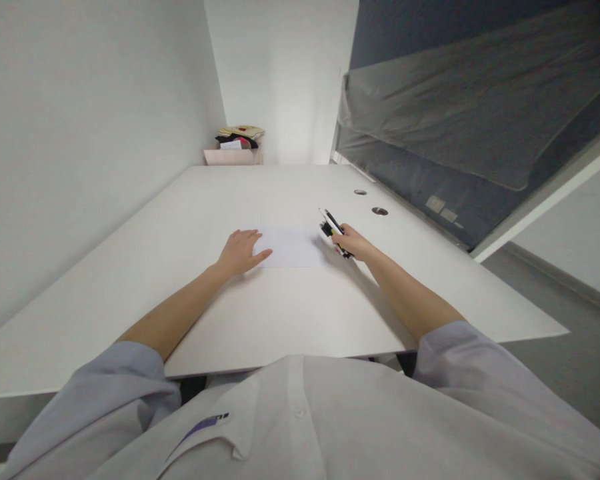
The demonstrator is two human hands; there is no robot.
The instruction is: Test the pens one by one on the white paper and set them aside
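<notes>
A white sheet of paper (289, 250) lies flat on the white table. My left hand (241, 252) rests palm down at the paper's left edge, its fingers spread and the thumb reaching onto the sheet. Just right of the paper, my right hand (353, 241) is closed around a bunch of pens (327, 229), slightly above the tabletop. Dark and pale tips stick out to the left of the fist, with a bit of yellow among them. How many pens are in the bunch I cannot make out.
The white table (145, 247) meets a wall on the left. At its far end stands a pink box (229, 157) with cloth and other items. Two round cable holes (379, 211) sit near a dark partition (460, 147) on the right, partly draped with clear plastic.
</notes>
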